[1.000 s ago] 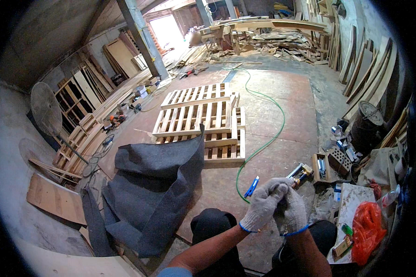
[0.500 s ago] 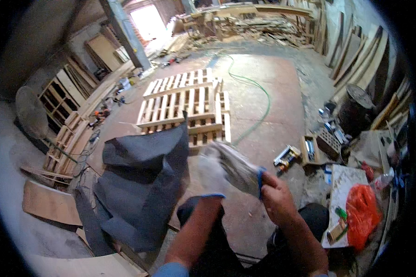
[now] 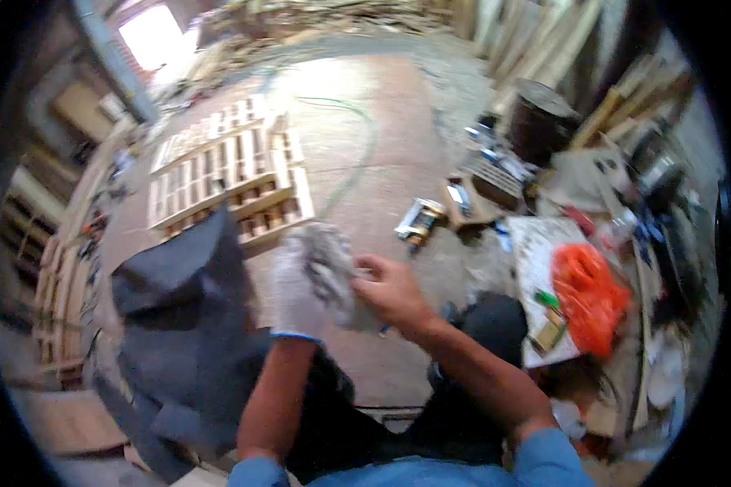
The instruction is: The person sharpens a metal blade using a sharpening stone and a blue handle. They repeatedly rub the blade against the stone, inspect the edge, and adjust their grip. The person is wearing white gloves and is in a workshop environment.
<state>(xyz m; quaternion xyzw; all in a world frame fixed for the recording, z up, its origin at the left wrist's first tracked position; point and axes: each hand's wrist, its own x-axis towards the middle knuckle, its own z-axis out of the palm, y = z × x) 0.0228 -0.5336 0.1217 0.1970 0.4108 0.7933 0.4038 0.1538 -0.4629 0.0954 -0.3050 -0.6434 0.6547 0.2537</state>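
Note:
My left hand point(image 3: 295, 280) wears a white knit work glove with a blue cuff edge. A second work glove point(image 3: 331, 252), greyish and crumpled, is gripped in it. My right hand point(image 3: 391, 286) is bare and closed, its thumb and fingertips at the loose glove's right side; blur hides whether they pinch the fabric. Both hands are close together above my knees. To the left of them rises a sheet of dark grey fabric-like material point(image 3: 179, 341), creased and partly upright.
Wooden slatted pallets point(image 3: 219, 178) lie on the floor ahead, with a green hose point(image 3: 369, 146) beyond. At right are a nail gun point(image 3: 419, 221), a wooden box point(image 3: 461, 203), a white board point(image 3: 536, 268), an orange plastic bag point(image 3: 589, 296) and a dark metal drum point(image 3: 542, 122).
My view has swung to the right. My right hand has moved from the loose glove's blue cuff to its side, near my left hand, and the glove is now more bunched.

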